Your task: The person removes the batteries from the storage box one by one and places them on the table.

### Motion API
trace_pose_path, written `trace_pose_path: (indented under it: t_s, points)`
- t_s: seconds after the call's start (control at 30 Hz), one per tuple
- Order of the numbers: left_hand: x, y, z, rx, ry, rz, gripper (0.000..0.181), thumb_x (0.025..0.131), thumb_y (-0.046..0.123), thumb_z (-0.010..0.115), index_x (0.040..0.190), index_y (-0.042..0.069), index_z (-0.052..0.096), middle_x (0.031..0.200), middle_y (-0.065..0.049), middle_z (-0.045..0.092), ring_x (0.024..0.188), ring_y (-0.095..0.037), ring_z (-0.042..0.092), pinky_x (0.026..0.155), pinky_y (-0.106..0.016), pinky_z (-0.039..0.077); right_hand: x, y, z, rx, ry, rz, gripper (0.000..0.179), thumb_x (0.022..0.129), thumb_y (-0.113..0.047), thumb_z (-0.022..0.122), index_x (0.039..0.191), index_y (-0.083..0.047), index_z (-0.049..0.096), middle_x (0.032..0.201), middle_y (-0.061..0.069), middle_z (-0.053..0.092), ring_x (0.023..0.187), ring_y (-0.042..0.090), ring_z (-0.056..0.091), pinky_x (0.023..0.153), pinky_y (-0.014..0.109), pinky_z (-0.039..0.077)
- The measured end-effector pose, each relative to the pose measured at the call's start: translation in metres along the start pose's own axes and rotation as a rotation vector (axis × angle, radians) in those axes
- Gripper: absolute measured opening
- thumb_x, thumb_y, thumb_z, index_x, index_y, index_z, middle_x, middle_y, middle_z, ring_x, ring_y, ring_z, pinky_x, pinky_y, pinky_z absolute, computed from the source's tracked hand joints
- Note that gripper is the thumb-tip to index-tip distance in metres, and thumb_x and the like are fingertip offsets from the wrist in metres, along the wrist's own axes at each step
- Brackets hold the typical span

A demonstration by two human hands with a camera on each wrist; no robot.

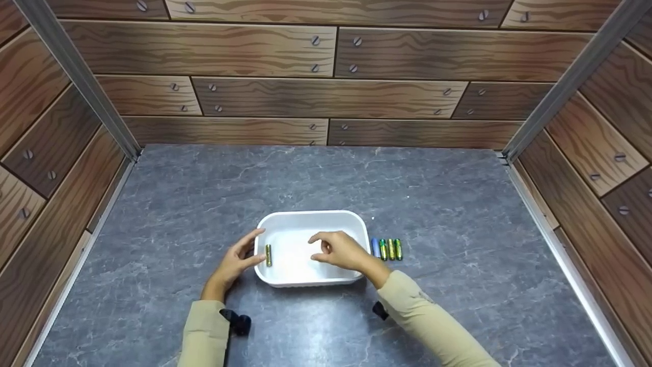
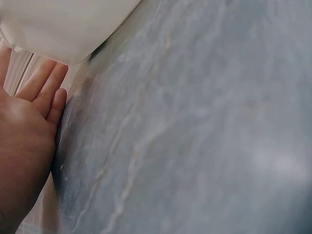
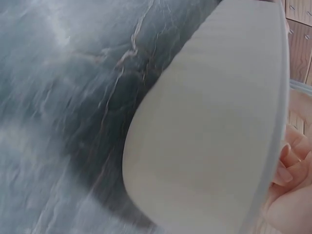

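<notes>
Looking down from the head view, your left hand [image 1: 235, 262] cups the white tray's [image 1: 310, 218] left rim, fingers relaxed and straight, beside a gold battery [image 1: 268, 255] inside. Your right hand [image 1: 342, 251] hovers over the tray, fingers loosely curled, holding nothing. Four batteries [image 1: 386, 249] lie just right of it. The left wrist view shows your palm [image 2: 24, 141] flat against the tray; the right wrist view shows curled fingertips [image 3: 288, 163] past the rim.

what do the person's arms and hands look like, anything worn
Both arms are in long beige sleeves: the left sleeve and the right sleeve. A small black device sits at each wrist. The left hand and right hand are bare, with no gloves.
</notes>
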State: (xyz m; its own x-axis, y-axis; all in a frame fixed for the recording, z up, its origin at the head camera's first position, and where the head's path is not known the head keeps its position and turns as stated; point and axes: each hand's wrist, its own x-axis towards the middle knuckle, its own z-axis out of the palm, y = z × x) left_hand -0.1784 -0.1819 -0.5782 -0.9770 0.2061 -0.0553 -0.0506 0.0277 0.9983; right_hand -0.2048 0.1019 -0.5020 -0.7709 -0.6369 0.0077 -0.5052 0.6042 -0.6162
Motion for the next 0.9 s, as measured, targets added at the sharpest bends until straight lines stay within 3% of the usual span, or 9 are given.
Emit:
trace_pose_path:
  t_s: [0.5, 0.7, 0.9]
  points:
    - [0.001, 0.001, -0.001, 0.006, -0.006, -0.011, 0.07, 0.085, 0.003, 0.07, 0.147, 0.003, 0.038, 0.149, -0.023, 0.042, 0.136, -0.033, 0.043, 0.101, -0.018, 0.041, 0.028, -0.013, 0.027, -0.052, -0.043, 0.018, 0.035, 0.084, -0.02, 0.074, 0.114, -0.005, 0.067, 0.065, 0.004, 0.057, 0.057, 0.004, 0.04, 0.059, 0.018, 0.034]
    - [0.002, -0.001, -0.001, -0.005, -0.009, -0.009, 0.069, 0.085, 0.003, 0.069, 0.147, 0.004, 0.038, 0.148, -0.023, 0.043, 0.133, -0.026, 0.047, 0.099, -0.018, 0.043, 0.039, -0.019, 0.036, -0.029, -0.045, 0.048, 0.037, 0.083, -0.02, 0.074, 0.116, -0.005, 0.066, 0.069, 0.006, 0.06, 0.058, 0.004, 0.04, 0.059, 0.017, 0.033]
    - [0.001, -0.003, -0.002, -0.012, -0.027, 0.034, 0.069, 0.085, 0.001, 0.068, 0.147, 0.0, 0.037, 0.147, -0.027, 0.043, 0.125, -0.012, 0.051, 0.1, -0.018, 0.043, 0.046, -0.024, 0.047, -0.021, -0.049, 0.078, 0.039, 0.082, -0.022, 0.076, 0.116, -0.007, 0.066, 0.074, 0.01, 0.066, 0.058, 0.002, 0.041, 0.058, 0.016, 0.033]
